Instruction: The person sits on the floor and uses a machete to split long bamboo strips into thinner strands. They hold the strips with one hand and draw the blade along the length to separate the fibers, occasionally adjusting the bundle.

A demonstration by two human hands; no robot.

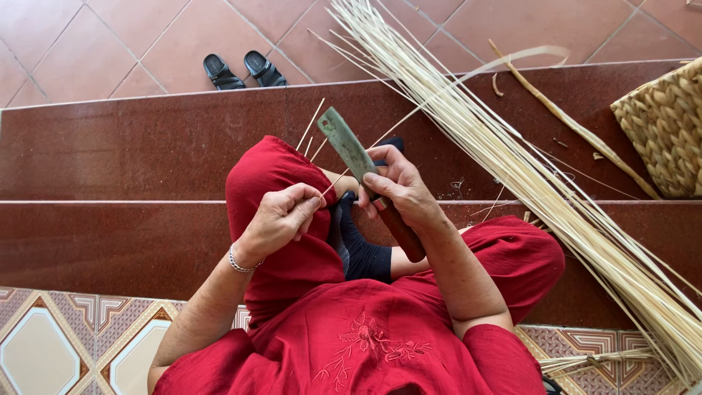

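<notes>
Sitting on dark red steps [110, 153], a person in red clothes works a thin cane strip [344, 175] with a knife.

Item 1: right hand [401, 192], closed around the knife's brown wooden handle [401, 232]; the broad, pale green blade [345, 145] points toward 11 o'clock from the hand.

Item 2: left hand [281, 216], fingers pinched tight on the near end of the cane strip, just at 9 o'clock of the blade. A silver bracelet [241, 263] sits on that wrist.

Item 3: the cane strip, running from the pinch up toward 1 o'clock, crossing the blade near the right thumb. A few short strip ends [313, 132] stick up at 12 o'clock of the left hand.

Item 4: large bundle of pale cane strips [512, 161], laid diagonally across the steps from 12 o'clock down to 4 o'clock, well to the right of the hands.

Item 5: woven basket [662, 128] at 3 o'clock, at the frame edge, beyond the bundle.

Item 6: a curved bamboo stick [563, 117] lying between bundle and basket.

Item 7: pair of black sandals [245, 71] on the tiled floor [110, 44] at 11 o'clock, well apart from the work.

Item 8: raised red-clothed knee [270, 183] directly under the left hand, partly hiding the step behind.
</notes>
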